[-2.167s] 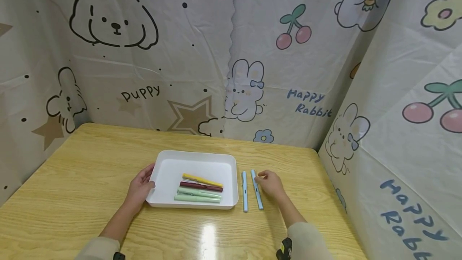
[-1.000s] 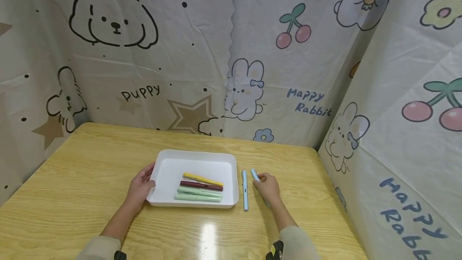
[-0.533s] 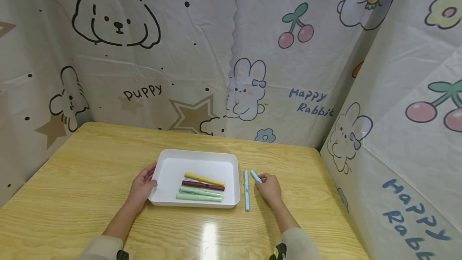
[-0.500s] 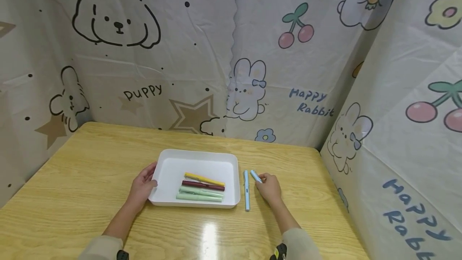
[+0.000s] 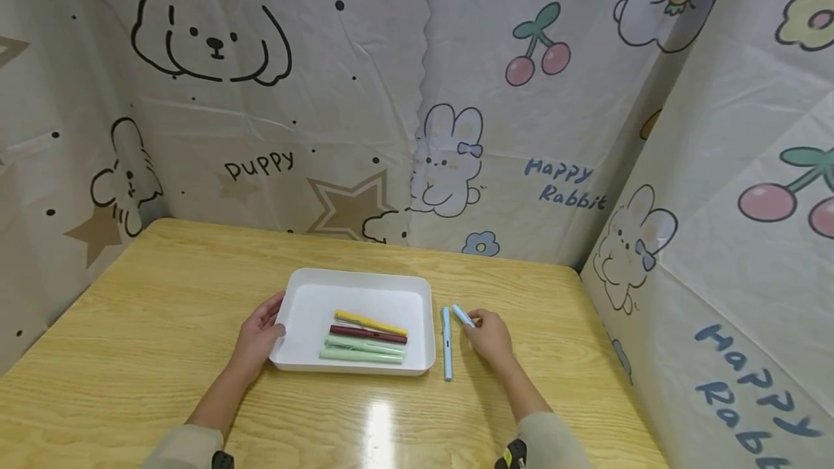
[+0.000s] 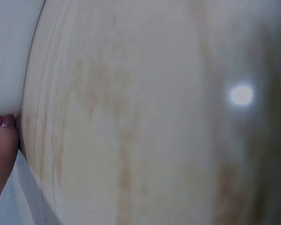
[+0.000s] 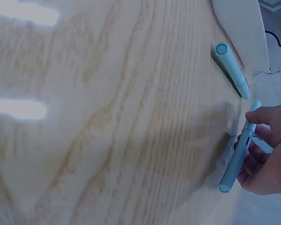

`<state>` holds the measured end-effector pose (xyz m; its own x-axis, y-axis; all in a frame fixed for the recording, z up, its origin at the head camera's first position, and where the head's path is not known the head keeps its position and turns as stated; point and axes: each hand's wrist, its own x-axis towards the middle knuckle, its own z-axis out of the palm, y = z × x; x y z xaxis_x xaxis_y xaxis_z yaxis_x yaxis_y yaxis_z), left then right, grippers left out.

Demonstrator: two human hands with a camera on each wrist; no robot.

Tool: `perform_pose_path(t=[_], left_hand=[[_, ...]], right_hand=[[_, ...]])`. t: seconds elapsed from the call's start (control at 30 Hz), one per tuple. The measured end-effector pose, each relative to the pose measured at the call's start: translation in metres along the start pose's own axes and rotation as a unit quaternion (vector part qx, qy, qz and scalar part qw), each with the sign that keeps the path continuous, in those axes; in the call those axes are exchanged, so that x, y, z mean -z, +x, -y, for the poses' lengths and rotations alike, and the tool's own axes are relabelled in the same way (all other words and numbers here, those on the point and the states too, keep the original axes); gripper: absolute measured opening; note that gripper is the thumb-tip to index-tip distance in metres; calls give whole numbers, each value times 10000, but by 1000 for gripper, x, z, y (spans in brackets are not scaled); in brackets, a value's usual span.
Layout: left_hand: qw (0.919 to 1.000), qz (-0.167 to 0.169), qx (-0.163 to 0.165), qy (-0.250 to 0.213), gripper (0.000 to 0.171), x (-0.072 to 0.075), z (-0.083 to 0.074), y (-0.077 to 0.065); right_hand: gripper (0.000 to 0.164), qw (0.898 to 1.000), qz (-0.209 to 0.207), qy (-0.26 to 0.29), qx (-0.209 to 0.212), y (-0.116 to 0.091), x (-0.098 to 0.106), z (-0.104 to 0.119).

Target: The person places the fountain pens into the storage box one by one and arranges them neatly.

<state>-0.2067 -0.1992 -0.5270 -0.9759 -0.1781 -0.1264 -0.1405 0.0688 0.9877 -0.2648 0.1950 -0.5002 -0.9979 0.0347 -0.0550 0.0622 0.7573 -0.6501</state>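
My left hand (image 5: 258, 335) grips the left side of a white tray (image 5: 306, 295), thumb over the rim and fingers along the outer wall. At the edge of the left wrist view, part of that hand (image 6: 1, 145) shows beside the tray. My right hand (image 5: 489, 335) pinches a light blue pen (image 7: 238, 157) between thumb and fingers, to the right of the tray. Only one end of this pen (image 5: 462, 315) shows past the fingers in the head view. A second light blue pen (image 5: 447, 346) lies on the table between the tray and my right hand.
Inside the tray lie a yellow pen (image 5: 371, 323), a dark red pen (image 5: 368, 334) and two light green pens (image 5: 361, 356), roughly side by side. The wooden table (image 5: 195, 273) meets printed cloth (image 5: 352, 114) at the back and a cloth wall at the right.
My right hand first touched the right blue pen lying on the table; it now holds that pen, whose visible end has turned. My left hand stays on the tray. The head view has shifted slightly.
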Motion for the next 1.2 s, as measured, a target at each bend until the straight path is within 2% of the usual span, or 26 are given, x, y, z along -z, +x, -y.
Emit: perform_pose_path(t=[0.23,0.57,0.8,1.2], left_hand=[[10000,-43,-44,20,69,0,1,1],[9999,-31,106,50,70,0,0,1],[9999,-16,84,79,70,0,0,1],[10000,-27,25,-38,69,0,-1,0]], right_hand=[[28,9995,-17,-84,306,4,8,7],[27,9991,160,-196,331,8,13,27],[28,9970,259,-384,617,8,16,38],[26,9947,366,-579,763,13,14,55]])
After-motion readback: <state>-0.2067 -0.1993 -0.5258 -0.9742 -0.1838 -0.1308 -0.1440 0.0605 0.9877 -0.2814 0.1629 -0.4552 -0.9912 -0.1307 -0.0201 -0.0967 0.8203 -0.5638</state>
